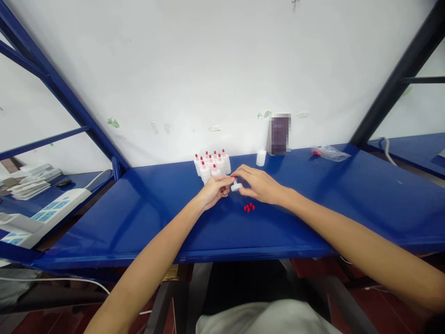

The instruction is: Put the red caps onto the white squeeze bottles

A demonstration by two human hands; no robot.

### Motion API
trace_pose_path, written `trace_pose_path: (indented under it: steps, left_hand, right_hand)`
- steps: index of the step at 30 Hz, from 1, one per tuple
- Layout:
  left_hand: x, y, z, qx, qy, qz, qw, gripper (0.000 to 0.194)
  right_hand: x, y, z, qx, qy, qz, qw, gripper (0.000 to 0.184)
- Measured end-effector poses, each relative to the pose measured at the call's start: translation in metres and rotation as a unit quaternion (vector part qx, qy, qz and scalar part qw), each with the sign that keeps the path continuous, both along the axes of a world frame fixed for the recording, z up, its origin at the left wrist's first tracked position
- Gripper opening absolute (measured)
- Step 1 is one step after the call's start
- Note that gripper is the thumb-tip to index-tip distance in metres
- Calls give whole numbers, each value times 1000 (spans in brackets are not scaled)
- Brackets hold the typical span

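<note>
Between my two hands is a white nozzle cap (236, 187), its wide round base turned toward me. My left hand (214, 191) is closed, with thumb and forefinger pinching the narrow end of the cap. From the other side my right hand (257, 184) curls around it, forefinger by the spout and thumb close to the base; the exact contact is partly hidden. Below my hands lie several small red tips (249, 207) in a loose cluster. Several white squeeze bottles (205, 171) with red-tipped nozzles stand upright behind my left hand. An open-topped white bottle (261, 158) stands alone behind my right hand.
The blue table (146, 222) runs back to a white wall. A dark blurred-out panel (280, 134) leans there. A clear plastic bag (332, 153) with something red lies at the right. Blue frame posts (69, 88) and a power strip (52, 215) are on the left.
</note>
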State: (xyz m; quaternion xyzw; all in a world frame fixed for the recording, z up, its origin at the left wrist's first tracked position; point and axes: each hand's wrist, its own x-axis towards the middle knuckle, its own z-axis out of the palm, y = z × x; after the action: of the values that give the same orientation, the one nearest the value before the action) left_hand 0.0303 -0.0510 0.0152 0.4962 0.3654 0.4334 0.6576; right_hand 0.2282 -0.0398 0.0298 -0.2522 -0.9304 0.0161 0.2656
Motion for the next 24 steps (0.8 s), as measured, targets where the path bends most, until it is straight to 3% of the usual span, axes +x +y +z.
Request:
trace_pose_path:
  steps: [6,9,11,13,15,17,24]
  left_hand:
    - [6,0,-1,24,12,9,1000,31]
    - [2,0,2,110,43,93,989,32]
    - [-5,0,9,220,89,205,949,30]
    - [-14,0,16,353,177,318,862,25]
    - [-23,2,21,440,256,385,770,21]
    - [-30,7,23,472,298,415,718,20]
    - [-34,26,11,415,382,410,717,21]
  right_hand:
    - [0,5,-6,42,6,8,999,28]
    - [-1,6,-6,60,16,-22,998,45]
    - [-1,9,-5,48,44,-68,996,50]
    - [3,17,-5,17,94,-134,986,37]
    - [11,31,-8,-21,152,-209,966,30]
    - [21,47,-13,-69,196,-269,940,29]
    - [52,91,-29,-161,302,-404,848,29]
